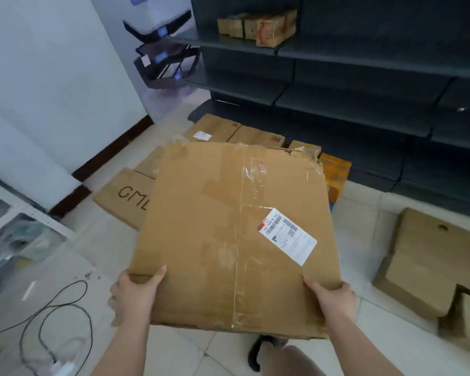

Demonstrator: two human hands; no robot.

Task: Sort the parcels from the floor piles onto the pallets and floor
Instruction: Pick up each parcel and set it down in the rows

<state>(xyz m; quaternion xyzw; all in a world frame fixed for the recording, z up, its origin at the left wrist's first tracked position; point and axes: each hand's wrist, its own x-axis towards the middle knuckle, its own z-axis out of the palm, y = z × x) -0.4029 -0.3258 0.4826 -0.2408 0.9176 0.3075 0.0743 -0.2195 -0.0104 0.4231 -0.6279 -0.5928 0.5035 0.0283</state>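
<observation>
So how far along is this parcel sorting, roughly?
Hard to say exactly. Several flat cartons, one marked GML, already lie on the floor by the wall, so some may be sorted. In hand: the left hand and right hand grip a large taped box by its near edge, held above the floor. Left: more boxes sit at the right, apparently still waiting.

Floor [364,316]: was pale glossy tile, light-coloured grout.
Wall [52,77]: was plain white, edged below by a dark brown skirting board [114,147].
Shelving [364,90]: stood dark grey, metal, several tiers, along the right.
Cable [52,308]: lay black, looped on the tile at lower left.
Light: was soft, even, faintly reflected off the floor.
</observation>
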